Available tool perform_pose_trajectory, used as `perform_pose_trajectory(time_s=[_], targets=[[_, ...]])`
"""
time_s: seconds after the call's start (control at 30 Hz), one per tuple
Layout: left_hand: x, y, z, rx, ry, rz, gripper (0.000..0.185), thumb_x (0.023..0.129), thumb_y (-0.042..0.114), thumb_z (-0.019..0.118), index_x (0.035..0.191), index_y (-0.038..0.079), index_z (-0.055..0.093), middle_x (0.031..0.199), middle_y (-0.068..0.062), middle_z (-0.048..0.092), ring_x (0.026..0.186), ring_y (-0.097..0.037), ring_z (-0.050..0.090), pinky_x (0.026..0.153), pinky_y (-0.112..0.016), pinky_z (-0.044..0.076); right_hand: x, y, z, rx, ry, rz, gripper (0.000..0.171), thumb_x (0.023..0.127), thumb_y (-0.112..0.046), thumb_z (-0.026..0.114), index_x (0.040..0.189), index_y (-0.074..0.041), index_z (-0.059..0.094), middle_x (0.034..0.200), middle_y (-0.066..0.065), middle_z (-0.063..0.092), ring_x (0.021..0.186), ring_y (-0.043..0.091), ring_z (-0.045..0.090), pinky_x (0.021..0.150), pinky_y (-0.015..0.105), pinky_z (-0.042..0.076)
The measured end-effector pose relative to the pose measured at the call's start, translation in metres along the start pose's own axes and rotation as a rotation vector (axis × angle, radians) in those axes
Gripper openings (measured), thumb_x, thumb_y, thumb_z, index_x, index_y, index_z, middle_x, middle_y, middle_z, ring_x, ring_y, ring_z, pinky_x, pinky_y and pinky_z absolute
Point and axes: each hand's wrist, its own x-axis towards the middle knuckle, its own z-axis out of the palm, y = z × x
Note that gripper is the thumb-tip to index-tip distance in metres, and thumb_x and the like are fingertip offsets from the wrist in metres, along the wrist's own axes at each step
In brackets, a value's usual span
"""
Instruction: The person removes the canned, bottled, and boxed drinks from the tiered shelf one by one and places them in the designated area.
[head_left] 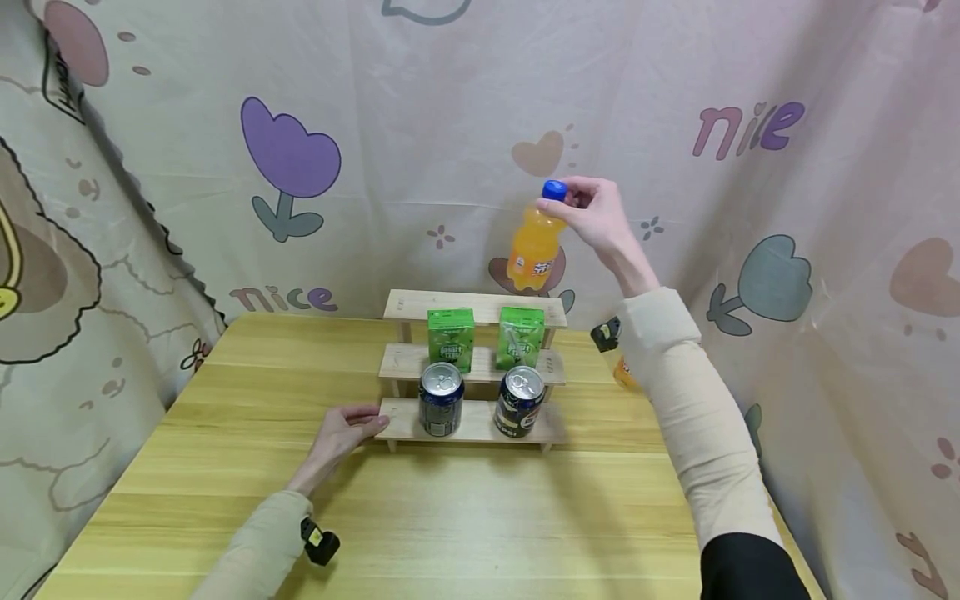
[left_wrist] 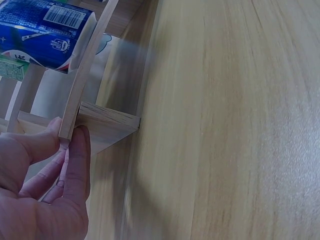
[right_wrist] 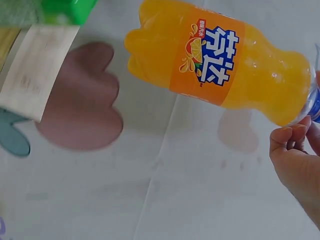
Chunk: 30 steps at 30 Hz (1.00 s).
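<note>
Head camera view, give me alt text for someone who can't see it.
A right hand holds an orange soda bottle by its blue cap above the bare top step of a small wooden three-step rack. Two green cartons sit on the middle step, two cans on the bottom, and the left hand touches the rack's bottom-left end.

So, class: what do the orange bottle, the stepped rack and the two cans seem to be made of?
Orange bottle: looks like clear glossy plastic, since the drink shows through; blue cap.
Stepped rack: pale, seemingly unfinished wood with visible grain.
Two cans: probably metal, with shiny silver tops and pull tabs.
</note>
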Motion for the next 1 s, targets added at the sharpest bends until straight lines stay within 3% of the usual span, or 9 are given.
perform_pose_trajectory(time_s=[0.27, 0.5, 0.7, 1.0], targets=[[0.000, 0.000, 0.001, -0.004, 0.002, -0.012, 0.046, 0.095, 0.013, 0.075, 0.130, -0.013, 0.061, 0.101, -0.005, 0.077, 0.081, -0.002, 0.067, 0.073, -0.018, 0.058, -0.016, 0.009, -0.037, -0.100, 0.010, 0.046, 0.030, 0.094, -0.021, 0.078, 0.116, -0.001, 0.071, 0.080, -0.009, 0.055, 0.078, 0.012, 0.047, 0.067, 0.017, 0.041], [-0.001, 0.001, 0.001, -0.011, -0.001, -0.010, 0.047, 0.095, 0.012, 0.074, 0.131, -0.015, 0.060, 0.102, -0.006, 0.077, 0.080, -0.001, 0.067, 0.073, -0.018, 0.058, -0.033, 0.025, -0.062, -0.235, -0.017, 0.111, 0.034, 0.095, -0.032, 0.076, 0.115, -0.006, 0.069, 0.083, -0.012, 0.057, 0.084, 0.015, 0.048, 0.075, 0.021, 0.042], [0.001, -0.001, 0.000, -0.024, -0.003, -0.019, 0.048, 0.096, 0.011, 0.073, 0.133, -0.016, 0.058, 0.099, -0.002, 0.077, 0.079, -0.001, 0.066, 0.072, -0.018, 0.058, -0.045, 0.043, -0.077, -0.341, -0.072, 0.153, 0.043, 0.096, -0.036, 0.074, 0.124, -0.004, 0.067, 0.085, -0.012, 0.057, 0.086, 0.016, 0.048, 0.075, 0.021, 0.042], [0.001, -0.001, 0.000, -0.028, -0.005, -0.009, 0.048, 0.095, 0.012, 0.074, 0.132, -0.016, 0.058, 0.099, -0.003, 0.077, 0.079, -0.001, 0.066, 0.072, -0.019, 0.058, -0.062, 0.077, -0.088, -0.425, -0.140, 0.195, 0.042, 0.097, -0.037, 0.073, 0.121, -0.004, 0.066, 0.090, -0.002, 0.058, 0.085, 0.019, 0.050, 0.072, 0.023, 0.044]])
